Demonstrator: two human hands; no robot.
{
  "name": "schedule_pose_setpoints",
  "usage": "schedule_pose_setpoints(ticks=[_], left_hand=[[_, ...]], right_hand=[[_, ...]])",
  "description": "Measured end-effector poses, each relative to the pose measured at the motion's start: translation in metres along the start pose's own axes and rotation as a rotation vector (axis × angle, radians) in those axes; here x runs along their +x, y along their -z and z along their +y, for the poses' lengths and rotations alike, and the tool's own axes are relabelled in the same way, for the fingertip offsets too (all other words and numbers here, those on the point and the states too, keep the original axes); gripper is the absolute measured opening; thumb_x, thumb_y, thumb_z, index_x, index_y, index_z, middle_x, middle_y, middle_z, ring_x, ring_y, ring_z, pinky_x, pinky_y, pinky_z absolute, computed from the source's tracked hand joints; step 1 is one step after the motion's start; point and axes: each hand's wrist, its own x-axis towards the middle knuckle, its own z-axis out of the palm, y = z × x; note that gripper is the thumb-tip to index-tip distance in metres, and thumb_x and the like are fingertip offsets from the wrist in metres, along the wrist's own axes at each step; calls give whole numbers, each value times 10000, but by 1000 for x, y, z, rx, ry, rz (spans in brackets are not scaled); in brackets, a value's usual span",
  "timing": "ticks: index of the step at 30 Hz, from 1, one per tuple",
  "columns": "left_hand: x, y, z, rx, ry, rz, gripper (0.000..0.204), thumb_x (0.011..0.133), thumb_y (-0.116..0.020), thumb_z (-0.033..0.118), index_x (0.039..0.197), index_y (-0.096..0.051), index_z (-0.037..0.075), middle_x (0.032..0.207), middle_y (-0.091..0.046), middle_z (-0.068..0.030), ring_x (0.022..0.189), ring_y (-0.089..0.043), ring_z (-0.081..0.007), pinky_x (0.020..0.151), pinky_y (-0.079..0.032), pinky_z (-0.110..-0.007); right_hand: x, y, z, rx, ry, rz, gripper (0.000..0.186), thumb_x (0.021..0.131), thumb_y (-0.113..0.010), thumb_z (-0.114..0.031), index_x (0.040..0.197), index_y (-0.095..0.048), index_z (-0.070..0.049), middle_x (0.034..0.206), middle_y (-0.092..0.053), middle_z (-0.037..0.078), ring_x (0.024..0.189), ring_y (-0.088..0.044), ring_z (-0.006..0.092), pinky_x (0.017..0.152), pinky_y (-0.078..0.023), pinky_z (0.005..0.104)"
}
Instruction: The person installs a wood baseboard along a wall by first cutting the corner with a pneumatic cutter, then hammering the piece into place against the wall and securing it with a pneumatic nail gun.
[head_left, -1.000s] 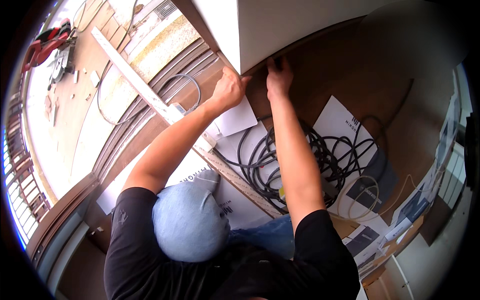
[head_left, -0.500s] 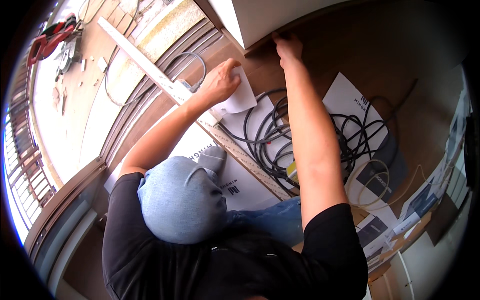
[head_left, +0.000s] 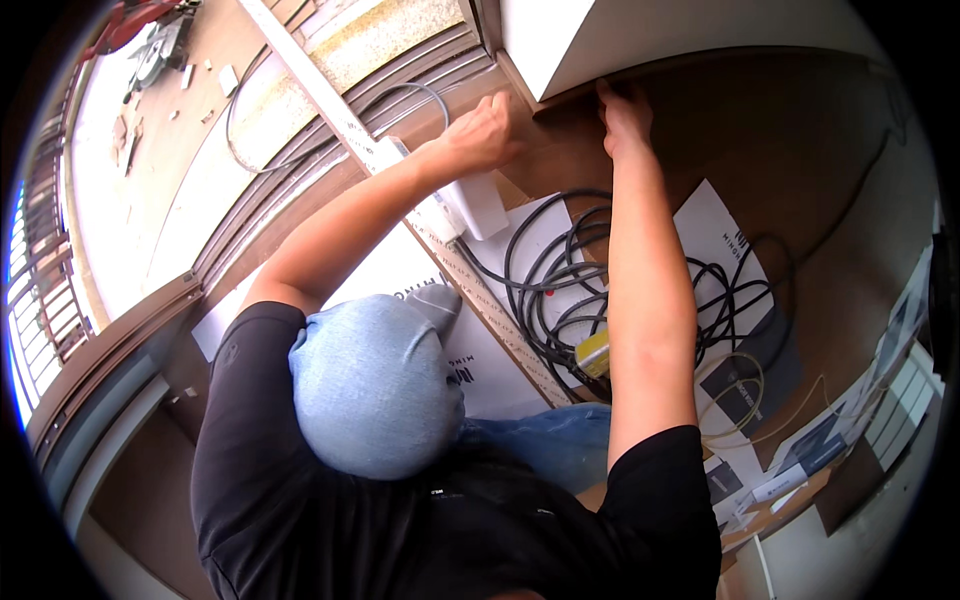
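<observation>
My right hand (head_left: 625,120) is at the foot of a white boxed corner (head_left: 560,50), its fingers closing against the brown skirting strip (head_left: 585,90) there; shadow hides part of them. My left hand (head_left: 482,137) hangs left of that corner, fingers curled together; whatever they may hold is hidden. Just below the left hand, a white curved piece (head_left: 482,207) stands beside a long pale strip with printed edging (head_left: 480,295). A coiled black cable (head_left: 530,270) lies on white printed sheets between my forearms, with a yellow object (head_left: 594,354) beside my right forearm.
My bent denim knee (head_left: 375,385) and grey-socked foot (head_left: 435,305) are close to the strip. Sliding-door tracks (head_left: 250,205) run along the left. Outside lies a red and grey power tool (head_left: 155,60) among scraps. A beige thin cable (head_left: 760,400) and papers lie at right.
My left hand has left the white curved piece and moved up and right toward the corner. My right hand stays at the skirting. The whole view has shifted slightly.
</observation>
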Motion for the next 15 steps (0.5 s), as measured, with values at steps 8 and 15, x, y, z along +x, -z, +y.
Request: schedule_pose_setpoints(ticks=[8, 15], left_hand=[[61, -32, 14, -243, -66, 454, 604, 964, -700, 406, 1481, -536, 140, 1503, -405, -367, 1351, -408, -542, 1171, -365, -494], [70, -34, 27, -206, 139, 255, 858, 957, -677, 509, 1509, -290, -21, 1495, -382, -392, 1352, -455, -507, 1111, -436, -478]], right_hand=[[-16, -5, -10, 7, 42, 20, 665, 844, -862, -128, 1411, -563, 47, 1399, -633, 173, 1283, -586, 283, 1103, -432, 387], [-29, -1, -14, -23, 114, 75, 482, 839, -840, -104, 1260, -653, 40, 1209, -718, 156, 1098, -664, 264, 969, -514, 392]])
